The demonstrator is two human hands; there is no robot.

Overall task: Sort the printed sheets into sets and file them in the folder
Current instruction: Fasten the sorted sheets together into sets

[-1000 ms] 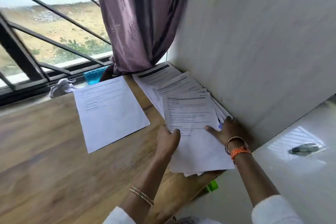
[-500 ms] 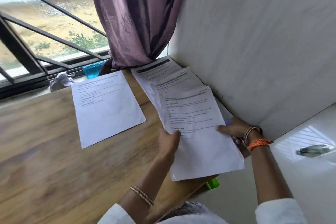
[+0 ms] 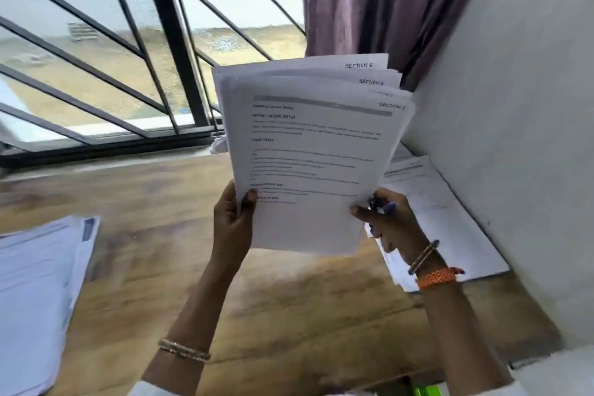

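Observation:
I hold a fanned stack of printed sheets (image 3: 315,154) upright above the wooden table (image 3: 289,299). Handwritten section labels show at their top right corners. My left hand (image 3: 233,225) grips the stack's lower left edge, thumb on the front. My right hand (image 3: 390,223) pinches the lower right edge and also holds a blue pen (image 3: 385,207). More printed sheets (image 3: 450,228) lie on the table by the wall, behind my right hand. Another pile of sheets (image 3: 35,292) lies at the table's left. No folder is in view.
A white wall (image 3: 520,138) borders the table on the right. A barred window (image 3: 128,58) and a purple curtain (image 3: 379,0) stand behind it. Something green (image 3: 424,391) shows at the table's near edge.
Both hands lifted several sheets off the table by the wall and now hold them upright and fanned. The camera view tilted up and swung, so the single sheet is out of sight.

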